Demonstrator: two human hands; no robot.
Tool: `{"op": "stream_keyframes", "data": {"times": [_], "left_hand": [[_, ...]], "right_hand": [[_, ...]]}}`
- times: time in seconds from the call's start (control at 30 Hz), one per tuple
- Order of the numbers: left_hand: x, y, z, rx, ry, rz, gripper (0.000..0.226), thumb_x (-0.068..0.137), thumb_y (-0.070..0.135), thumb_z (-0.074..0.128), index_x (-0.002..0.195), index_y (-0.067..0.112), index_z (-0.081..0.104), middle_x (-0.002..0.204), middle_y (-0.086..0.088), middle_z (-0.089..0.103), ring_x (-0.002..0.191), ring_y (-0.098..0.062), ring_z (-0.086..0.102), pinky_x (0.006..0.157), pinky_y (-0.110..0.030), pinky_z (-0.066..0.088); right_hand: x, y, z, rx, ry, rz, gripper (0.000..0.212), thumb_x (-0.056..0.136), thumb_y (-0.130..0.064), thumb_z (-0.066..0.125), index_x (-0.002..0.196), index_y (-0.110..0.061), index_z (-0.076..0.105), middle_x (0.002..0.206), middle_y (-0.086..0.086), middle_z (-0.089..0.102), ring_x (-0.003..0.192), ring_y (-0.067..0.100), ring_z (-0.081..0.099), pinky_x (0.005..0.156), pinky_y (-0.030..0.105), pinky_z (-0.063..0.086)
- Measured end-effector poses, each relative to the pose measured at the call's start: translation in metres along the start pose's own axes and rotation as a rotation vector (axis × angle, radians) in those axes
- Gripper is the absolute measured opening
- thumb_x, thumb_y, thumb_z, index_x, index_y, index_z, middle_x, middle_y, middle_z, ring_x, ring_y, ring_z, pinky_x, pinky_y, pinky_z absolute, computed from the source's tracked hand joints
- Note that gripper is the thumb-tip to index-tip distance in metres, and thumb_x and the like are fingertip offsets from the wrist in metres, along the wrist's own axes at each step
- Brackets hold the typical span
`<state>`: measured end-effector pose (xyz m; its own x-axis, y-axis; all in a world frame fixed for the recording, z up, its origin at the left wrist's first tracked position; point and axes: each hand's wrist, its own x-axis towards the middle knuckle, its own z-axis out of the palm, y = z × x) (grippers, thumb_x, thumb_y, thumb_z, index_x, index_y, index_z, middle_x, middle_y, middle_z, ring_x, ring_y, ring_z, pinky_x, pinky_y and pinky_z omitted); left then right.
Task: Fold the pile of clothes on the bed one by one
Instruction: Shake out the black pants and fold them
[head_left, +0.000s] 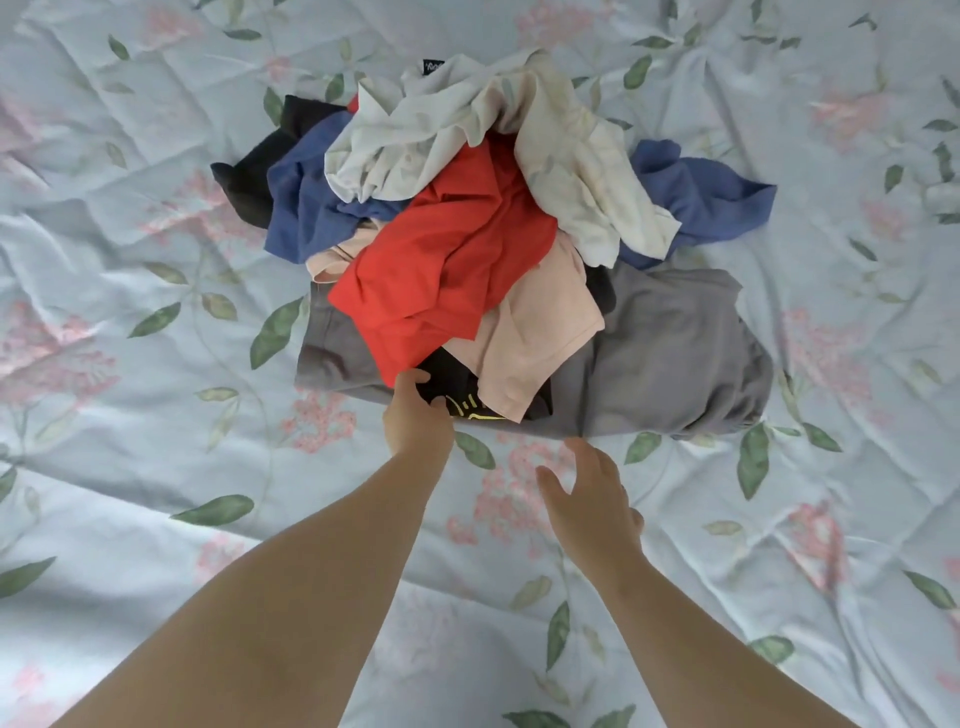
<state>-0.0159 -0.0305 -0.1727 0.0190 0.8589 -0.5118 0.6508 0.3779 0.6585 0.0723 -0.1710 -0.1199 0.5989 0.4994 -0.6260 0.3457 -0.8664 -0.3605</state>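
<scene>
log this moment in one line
left hand pinches black garment | right hand open over bedspread | pile unfolded

Bed (156, 519): pale blue quilted spread, printed with pink flower clusters and green leaves, creased throughout. One pile of clothes (467, 234) sits on it, centre toward the far side, with spread visible on every side of the pile. At spread level: grey garment (675, 353) lying broad along the pile's near edge, black garment (249, 182) sticking out at far left, blue garment (301, 213) beside it with more blue cloth trailing onto the spread at right; white garment (415, 135) meets the spread along the pile's far edge.
</scene>
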Motion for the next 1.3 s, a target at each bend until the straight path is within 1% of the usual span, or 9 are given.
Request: {"op": "stream_keyframes", "data": {"times": [0.23, 0.57, 0.77, 0.87, 0.97, 1.07, 1.17, 1.23, 1.3], "left_hand": [[-0.044, 0.037, -0.06, -0.18, -0.007, 0.072, 0.012, 0.089, 0.01, 0.059, 0.091, 0.02, 0.054, 0.078, 0.002, 0.05, 0.065, -0.017, 0.048, 0.052, -0.024, 0.037], [-0.199, 0.102, -0.136, -0.455, 0.027, 0.122, 0.02, 0.085, 0.002, 0.062, 0.076, 0.015, 0.049, 0.075, -0.006, 0.05, 0.063, -0.019, 0.051, 0.069, -0.034, 0.046], [-0.278, 0.144, -0.153, -0.558, 0.001, 0.274, 0.031, 0.085, -0.004, 0.059, 0.07, 0.015, 0.041, 0.067, -0.006, 0.043, 0.051, -0.015, 0.04, 0.037, -0.011, 0.033], [-0.31, 0.152, -0.16, -0.586, -0.038, 0.331, 0.032, 0.086, -0.007, 0.058, 0.069, 0.013, 0.04, 0.062, -0.005, 0.04, 0.049, -0.016, 0.04, 0.036, -0.012, 0.034], [-0.33, 0.16, -0.169, -0.599, -0.062, 0.382, 0.032, 0.085, -0.008, 0.059, 0.068, 0.012, 0.041, 0.059, -0.004, 0.041, 0.044, -0.013, 0.042, 0.037, -0.013, 0.035], [-0.343, 0.173, -0.185, -0.613, -0.1, 0.461, 0.031, 0.085, -0.004, 0.061, 0.069, 0.013, 0.042, 0.067, -0.007, 0.045, 0.054, -0.017, 0.045, 0.042, -0.015, 0.039], [-0.35, 0.187, -0.204, -0.679, -0.127, 0.539, 0.032, 0.087, -0.005, 0.059, 0.07, 0.015, 0.043, 0.065, -0.003, 0.044, 0.06, -0.015, 0.049, 0.047, -0.016, 0.041], [-0.349, 0.195, -0.217, -0.738, -0.098, 0.564, 0.031, 0.088, -0.006, 0.058, 0.072, 0.016, 0.044, 0.062, 0.0, 0.041, 0.061, -0.013, 0.049, 0.05, -0.016, 0.041], [-0.345, 0.199, -0.228, -0.779, -0.077, 0.57, 0.03, 0.088, -0.007, 0.057, 0.074, 0.017, 0.045, 0.066, -0.004, 0.042, 0.066, -0.016, 0.049, 0.056, -0.02, 0.041]], "right_hand": [[-0.046, 0.0, -0.041, 0.103, 0.03, -0.065, 0.051, 0.096, -0.041, 0.042, 0.143, -0.03, 0.027, 0.147, -0.007, 0.033, 0.129, 0.017, 0.04, 0.105, 0.044, 0.028], [-0.155, 0.002, -0.11, 0.331, 0.033, -0.312, 0.055, 0.094, -0.034, 0.049, 0.145, -0.026, 0.028, 0.149, -0.005, 0.032, 0.133, 0.016, 0.035, 0.11, 0.044, 0.03], [-0.198, 0.008, -0.143, 0.523, 0.065, -0.414, 0.061, 0.088, -0.026, 0.06, 0.143, -0.027, 0.033, 0.141, -0.007, 0.036, 0.122, 0.014, 0.043, 0.099, 0.035, 0.039], [-0.208, 0.006, -0.155, 0.511, 0.146, -0.589, 0.073, 0.078, -0.026, 0.068, 0.142, -0.029, 0.034, 0.136, -0.007, 0.041, 0.125, 0.013, 0.042, 0.099, 0.032, 0.04], [-0.214, -0.004, -0.165, 0.417, 0.185, -0.679, 0.087, 0.065, -0.042, 0.065, 0.143, -0.039, 0.028, 0.135, -0.01, 0.036, 0.119, 0.015, 0.04, 0.097, 0.037, 0.042], [-0.214, -0.018, -0.171, 0.344, 0.246, -0.742, 0.066, 0.068, -0.046, 0.062, 0.131, -0.035, 0.047, 0.129, -0.008, 0.045, 0.112, 0.016, 0.047, 0.094, 0.039, 0.045], [-0.221, -0.037, -0.189, 0.55, 0.259, -0.807, 0.01, 0.089, -0.023, 0.059, 0.095, -0.016, 0.062, 0.083, -0.004, 0.058, 0.082, 0.008, 0.054, 0.077, 0.023, 0.043], [-0.228, -0.055, -0.212, 0.668, 0.255, -0.772, 0.013, 0.094, -0.011, 0.052, 0.086, -0.018, 0.06, 0.075, -0.004, 0.057, 0.076, 0.009, 0.056, 0.074, 0.02, 0.045], [-0.236, -0.077, -0.237, 0.819, 0.19, -0.741, 0.026, 0.091, -0.006, 0.047, 0.077, -0.023, 0.061, 0.08, 0.006, 0.062, 0.081, 0.026, 0.06, 0.073, 0.035, 0.053]]}}
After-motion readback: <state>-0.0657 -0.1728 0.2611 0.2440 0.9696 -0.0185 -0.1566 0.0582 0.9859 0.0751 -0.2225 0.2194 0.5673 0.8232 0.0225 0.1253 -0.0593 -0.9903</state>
